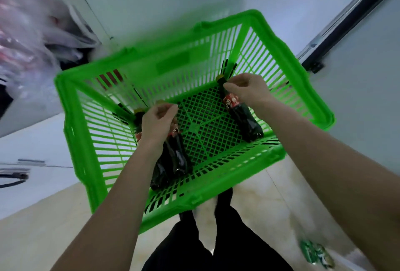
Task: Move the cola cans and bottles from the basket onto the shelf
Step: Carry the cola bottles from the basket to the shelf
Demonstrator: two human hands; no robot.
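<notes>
A: Basket [91, 141]: bright green, slatted walls, diamond-lattice base. Bottles?

B: Right bottle [242, 112] and left bottles [171, 160]: dark cola, red labels, yellowish caps. Floor [259, 201]: pale beige, marbled. Trousers [216, 247]: black.

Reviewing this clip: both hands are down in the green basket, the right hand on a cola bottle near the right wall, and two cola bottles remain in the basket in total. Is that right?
Not quite: the head view shows three cola bottles, not two. The right hand grips the right bottle, while two left bottles lie side by side under the left hand in the green basket. The rest stands.
</notes>
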